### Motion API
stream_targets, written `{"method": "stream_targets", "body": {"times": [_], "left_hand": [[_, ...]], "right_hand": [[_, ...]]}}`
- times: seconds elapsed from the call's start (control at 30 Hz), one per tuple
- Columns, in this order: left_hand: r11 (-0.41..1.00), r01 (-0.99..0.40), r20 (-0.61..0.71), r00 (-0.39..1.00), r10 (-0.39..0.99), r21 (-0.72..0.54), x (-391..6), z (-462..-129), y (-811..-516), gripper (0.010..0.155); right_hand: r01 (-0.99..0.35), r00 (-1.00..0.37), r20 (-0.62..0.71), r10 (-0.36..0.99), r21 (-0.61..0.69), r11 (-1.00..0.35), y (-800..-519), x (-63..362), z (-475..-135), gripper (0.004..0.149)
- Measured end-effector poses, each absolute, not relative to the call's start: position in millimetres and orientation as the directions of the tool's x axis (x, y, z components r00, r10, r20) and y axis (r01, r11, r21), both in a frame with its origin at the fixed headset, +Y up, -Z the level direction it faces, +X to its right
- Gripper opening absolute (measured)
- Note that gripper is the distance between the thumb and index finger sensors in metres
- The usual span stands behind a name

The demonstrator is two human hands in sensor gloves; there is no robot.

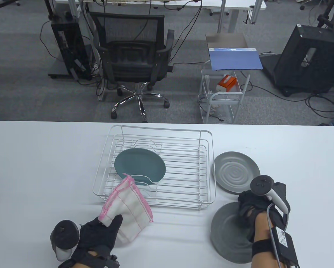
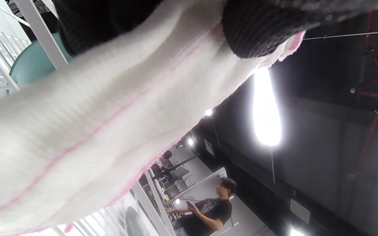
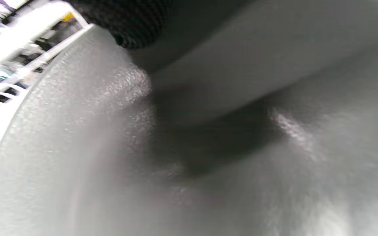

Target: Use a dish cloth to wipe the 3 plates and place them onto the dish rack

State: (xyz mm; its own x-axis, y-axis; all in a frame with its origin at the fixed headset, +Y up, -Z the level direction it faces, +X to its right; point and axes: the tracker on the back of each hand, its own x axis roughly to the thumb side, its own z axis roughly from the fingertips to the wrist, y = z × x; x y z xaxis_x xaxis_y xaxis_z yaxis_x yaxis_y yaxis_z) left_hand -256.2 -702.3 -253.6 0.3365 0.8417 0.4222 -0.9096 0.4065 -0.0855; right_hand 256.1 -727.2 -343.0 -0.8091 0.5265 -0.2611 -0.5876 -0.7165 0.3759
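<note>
While the left hand (image 1: 98, 237) pinches the dish cloth (image 1: 127, 209) between thumb and fingers, the cloth stands up and away from that grip toward the dish rack (image 1: 155, 167), its long side running from the palm up to the pink-edged corner just over the rack's near rail. Beyond the cloth, inside the rack, the teal plate (image 1: 139, 167) already lies leaning on the wires. To the right of the left grip, well apart across bare table (image 1: 30, 167), the right hand (image 1: 256, 212) curls over the far rim of the dark grey plate (image 1: 231, 237), thumb side hidden, so it appears to grip that rim. Just beyond the right hand lies the light grey plate (image 1: 235, 171), untouched, beside the rack. As I judge it, the coming wipe turns on closing the sideways gap: the cloth lies left of the held plate, and either hand must cross toward the other
</note>
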Motion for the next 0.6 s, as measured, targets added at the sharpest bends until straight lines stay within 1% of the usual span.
{"method": "stream_targets", "body": {"times": [0.1,0.23,0.27,0.33,0.37,0.4,0.5,0.53,0.6], "left_hand": [[0.389,-0.917,0.423,0.321,0.847,-0.083,-257.8,-253.1,-701.9,0.051],[0.394,-0.917,0.427,0.332,0.841,-0.065,-259.6,-252.5,-701.9,0.051],[0.365,-0.928,0.408,0.302,0.861,-0.082,-260.1,-253.3,-703.5,0.051],[0.284,-0.951,0.377,0.22,0.9,-0.123,-260.7,-254.0,-705.5,0.051],[0.272,-0.954,0.373,0.21,0.904,-0.123,-261.3,-254.1,-705.5,0.051],[0.28,-0.954,0.379,0.221,0.899,-0.107,-262.7,-253.7,-704.6,0.051],[0.335,-0.941,0.413,0.288,0.864,-0.043,-265.1,-251.6,-701.0,0.05],[0.348,-0.937,0.425,0.305,0.852,-0.024,-265.2,-250.2,-699.5,0.05],[0.377,-0.926,0.445,0.341,0.828,0.009,-264.8,-248.2,-696.8,0.05]], "right_hand": [[-0.633,-0.766,-0.164,0.621,0.357,-0.687,-707.9,237.4,-335.3,0.044],[-0.681,-0.709,-0.037,0.704,0.298,-0.669,-685.6,211.6,-324.9,0.044],[-0.692,-0.695,-0.005,0.719,0.278,-0.666,-681.5,203.3,-321.3,0.044],[-0.733,-0.64,0.035,0.768,0.272,-0.624,-677.5,188.4,-314.4,0.044],[-0.759,-0.609,0.05,0.792,0.253,-0.6,-676.6,181.5,-312.0,0.044],[-0.786,-0.564,0.067,0.823,0.262,-0.56,-676.5,171.5,-308.5,0.044],[-0.831,-0.499,0.096,0.861,0.229,-0.507,-677.9,147.8,-300.6,0.044],[-0.856,-0.472,0.091,0.877,0.193,-0.48,-679.9,137.1,-297.1,0.044],[-0.889,-0.413,0.078,0.907,0.183,-0.421,-684.0,118.9,-291.9,0.045]]}}
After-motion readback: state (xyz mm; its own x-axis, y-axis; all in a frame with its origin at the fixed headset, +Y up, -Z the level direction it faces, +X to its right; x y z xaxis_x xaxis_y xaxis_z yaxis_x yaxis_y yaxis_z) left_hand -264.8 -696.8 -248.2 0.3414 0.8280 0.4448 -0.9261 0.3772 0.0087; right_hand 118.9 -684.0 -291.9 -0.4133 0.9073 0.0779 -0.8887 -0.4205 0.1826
